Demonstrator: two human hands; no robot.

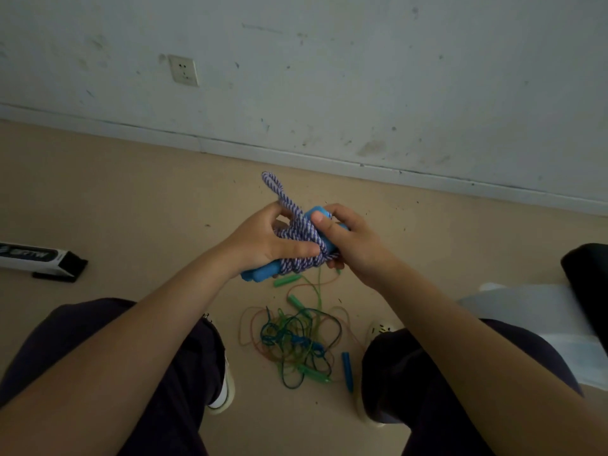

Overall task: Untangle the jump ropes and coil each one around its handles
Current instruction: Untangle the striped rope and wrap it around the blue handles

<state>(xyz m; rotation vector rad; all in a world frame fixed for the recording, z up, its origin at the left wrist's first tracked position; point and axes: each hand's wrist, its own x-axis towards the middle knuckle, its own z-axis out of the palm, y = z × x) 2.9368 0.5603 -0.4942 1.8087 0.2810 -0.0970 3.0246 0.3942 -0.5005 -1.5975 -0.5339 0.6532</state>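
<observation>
A purple-and-white braided rope (297,236) is wound round a pair of blue foam handles (258,274), with a loop of it sticking up. My left hand (263,240) grips the handles and the coil from the left. My right hand (348,240) grips the same bundle from the right, its thumb across the wraps. On the floor below lies a tangle of thin ropes (296,343), green, blue and orange, with green handles (286,280) and a blue handle (347,370).
My knees in dark trousers frame the tangle on both sides, shoes beside it. A long white-and-black box (39,258) lies on the floor at the left. A white bag (539,317) and a dark object (589,274) sit at the right. The wall runs behind.
</observation>
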